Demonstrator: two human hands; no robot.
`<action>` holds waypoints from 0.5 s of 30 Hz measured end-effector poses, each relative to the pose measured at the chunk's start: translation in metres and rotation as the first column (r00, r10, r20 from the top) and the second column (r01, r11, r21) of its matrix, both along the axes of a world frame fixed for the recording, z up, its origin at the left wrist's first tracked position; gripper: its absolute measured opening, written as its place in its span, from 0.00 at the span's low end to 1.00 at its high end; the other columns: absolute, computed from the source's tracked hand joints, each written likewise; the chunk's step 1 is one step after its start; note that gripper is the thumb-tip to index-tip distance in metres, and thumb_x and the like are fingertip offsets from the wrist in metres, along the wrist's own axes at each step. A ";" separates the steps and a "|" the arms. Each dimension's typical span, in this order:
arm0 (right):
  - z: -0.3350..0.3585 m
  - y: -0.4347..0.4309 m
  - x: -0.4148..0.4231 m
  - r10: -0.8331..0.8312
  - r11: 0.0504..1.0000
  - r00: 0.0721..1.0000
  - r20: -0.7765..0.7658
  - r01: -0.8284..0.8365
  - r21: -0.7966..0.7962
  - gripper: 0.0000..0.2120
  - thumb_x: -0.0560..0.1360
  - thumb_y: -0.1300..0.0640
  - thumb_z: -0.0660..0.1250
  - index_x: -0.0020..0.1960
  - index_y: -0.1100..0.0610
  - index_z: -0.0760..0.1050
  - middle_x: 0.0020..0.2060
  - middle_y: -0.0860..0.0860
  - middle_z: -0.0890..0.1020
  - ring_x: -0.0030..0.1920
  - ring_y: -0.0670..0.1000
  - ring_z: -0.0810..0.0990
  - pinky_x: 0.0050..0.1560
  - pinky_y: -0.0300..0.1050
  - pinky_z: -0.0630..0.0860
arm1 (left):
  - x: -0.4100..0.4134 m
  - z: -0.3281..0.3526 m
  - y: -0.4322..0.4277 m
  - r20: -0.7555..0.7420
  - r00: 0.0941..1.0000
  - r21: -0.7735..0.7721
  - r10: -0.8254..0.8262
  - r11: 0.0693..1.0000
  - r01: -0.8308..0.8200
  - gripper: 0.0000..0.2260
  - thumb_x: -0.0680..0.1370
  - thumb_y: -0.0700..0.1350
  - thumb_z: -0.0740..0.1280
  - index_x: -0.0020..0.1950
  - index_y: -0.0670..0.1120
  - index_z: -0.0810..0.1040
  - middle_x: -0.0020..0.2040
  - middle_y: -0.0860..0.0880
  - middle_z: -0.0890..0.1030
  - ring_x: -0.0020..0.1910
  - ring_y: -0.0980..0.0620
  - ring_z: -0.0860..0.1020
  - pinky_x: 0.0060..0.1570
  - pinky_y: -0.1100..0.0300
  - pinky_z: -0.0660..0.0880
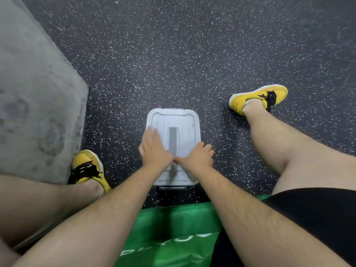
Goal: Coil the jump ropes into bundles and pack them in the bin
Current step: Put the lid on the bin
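**Both hands on the closed bin, no ropes showing**

The speckled floor [192, 54] is carrying everything. A grey mat [34, 93] is lying along its left edge and a green pad [173, 224] at its near edge. The bin [174, 182] is sitting mid-floor between two yellow shoes, with its lid [173, 118] on. The left hand [154, 147] is lying flat on the lid with straight fingers, holding nothing. The right hand [198, 157] is curling its fingers over the lid's right rim. No jump ropes are showing; I cannot tell whether they are inside. Lifting from one side risks tipping or skidding the bin, or catching a latch.
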State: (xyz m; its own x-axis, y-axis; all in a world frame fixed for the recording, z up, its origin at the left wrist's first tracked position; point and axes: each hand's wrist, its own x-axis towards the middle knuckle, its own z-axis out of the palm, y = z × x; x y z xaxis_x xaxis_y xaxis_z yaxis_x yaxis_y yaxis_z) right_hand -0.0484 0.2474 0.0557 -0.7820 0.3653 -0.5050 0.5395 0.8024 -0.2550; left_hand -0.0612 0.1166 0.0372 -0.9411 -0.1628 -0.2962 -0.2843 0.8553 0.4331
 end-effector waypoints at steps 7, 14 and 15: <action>0.002 0.008 -0.011 -0.017 0.998 0.995 0.100 0.023 -0.066 0.40 0.71 0.43 0.73 0.73 0.61 0.59 0.70 0.59 0.63 0.71 0.59 0.63 0.65 0.52 0.71 | -0.036 -0.012 0.021 0.092 0.897 -0.191 -0.431 0.877 0.441 0.30 0.80 0.70 0.46 0.80 0.67 0.41 0.82 0.55 0.34 0.79 0.40 0.29 0.72 0.31 0.31; 0.009 0.023 -0.088 0.071 0.992 0.980 -0.188 -0.090 -0.091 0.27 0.76 0.52 0.63 0.73 0.59 0.65 0.71 0.56 0.65 0.71 0.58 0.63 0.70 0.53 0.65 | -0.034 -0.028 0.023 0.052 0.906 -0.230 -0.420 0.878 0.420 0.32 0.77 0.74 0.41 0.79 0.69 0.40 0.81 0.56 0.33 0.78 0.41 0.28 0.71 0.28 0.32; 0.006 0.019 -0.101 0.168 0.981 0.964 -0.208 -0.184 -0.061 0.28 0.78 0.50 0.63 0.75 0.57 0.63 0.73 0.55 0.63 0.72 0.57 0.62 0.71 0.53 0.64 | -0.034 -0.027 0.024 0.037 0.910 -0.215 -0.414 0.886 0.412 0.32 0.77 0.74 0.42 0.79 0.69 0.41 0.82 0.56 0.34 0.78 0.41 0.27 0.71 0.28 0.32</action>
State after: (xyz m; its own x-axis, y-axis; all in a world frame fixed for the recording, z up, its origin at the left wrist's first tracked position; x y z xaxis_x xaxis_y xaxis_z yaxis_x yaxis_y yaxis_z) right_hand -0.1497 0.2666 0.0620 -0.9188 0.1779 -0.3523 0.3226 0.8529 -0.4105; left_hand -0.0947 0.1408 0.0100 -0.9396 0.1830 -0.2891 0.1179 0.9663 0.2287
